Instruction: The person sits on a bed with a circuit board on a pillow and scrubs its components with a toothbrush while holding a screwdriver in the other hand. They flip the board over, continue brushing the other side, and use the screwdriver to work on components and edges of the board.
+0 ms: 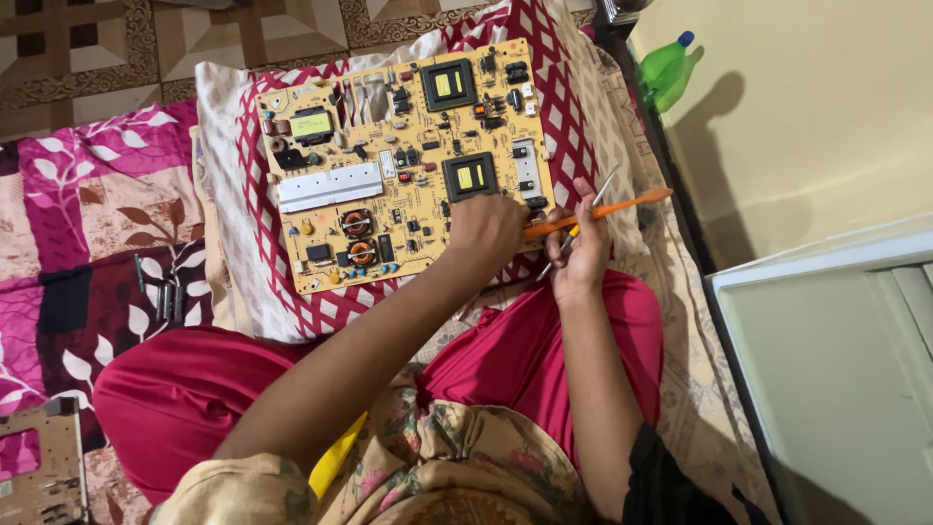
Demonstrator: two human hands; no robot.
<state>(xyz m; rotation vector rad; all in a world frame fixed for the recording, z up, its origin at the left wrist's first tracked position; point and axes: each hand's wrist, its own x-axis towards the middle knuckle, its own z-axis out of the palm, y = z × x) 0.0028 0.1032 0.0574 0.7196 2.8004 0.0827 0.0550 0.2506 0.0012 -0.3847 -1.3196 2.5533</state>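
Observation:
A tan circuit board (pixel 389 126) with black transformers, copper coils and a silver heat sink lies on a red and white checked cloth (pixel 569 107) in front of my knees. My left hand (pixel 483 230) rests curled at the board's near right corner, touching the end of an orange-handled tool (pixel 603 211). My right hand (pixel 576 255) sits just right of the board and grips that orange tool together with a thin metal-shafted tool (pixel 593 202) that points up and right.
A green plastic bottle (pixel 669 68) stands against the wall at the upper right. A white panel (pixel 826 369) fills the lower right. Another bare board (pixel 39 472) lies at the lower left. A small dark part (pixel 167 297) rests on the floral bedding.

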